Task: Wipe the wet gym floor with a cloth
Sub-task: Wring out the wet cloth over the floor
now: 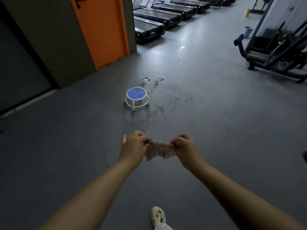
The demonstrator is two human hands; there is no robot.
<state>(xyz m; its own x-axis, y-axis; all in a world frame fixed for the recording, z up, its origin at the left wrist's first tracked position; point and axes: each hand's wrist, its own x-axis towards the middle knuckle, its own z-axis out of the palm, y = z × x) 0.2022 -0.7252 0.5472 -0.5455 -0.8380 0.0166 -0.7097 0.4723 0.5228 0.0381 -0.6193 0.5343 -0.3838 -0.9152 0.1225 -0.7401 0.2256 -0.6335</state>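
A small pale pinkish cloth (159, 150) hangs stretched between both my hands, in the air above the dark grey gym floor (66, 146). My left hand (133, 145) pinches its left end and my right hand (186, 146) pinches its right end. Ahead on the floor lie shiny water patches (157, 110) beside the stool, more splashes (153, 81) behind it, and small puddles (181, 48) farther off. The cloth's lower edge dangles loose.
A low round stool (136, 98) with a blue seat and white frame on castors stands ahead, left of the water. An orange door (101, 27) is at the left. Treadmills (157, 19) line the back; a weight machine (274, 52) stands right. My pale shoe (158, 216) shows below.
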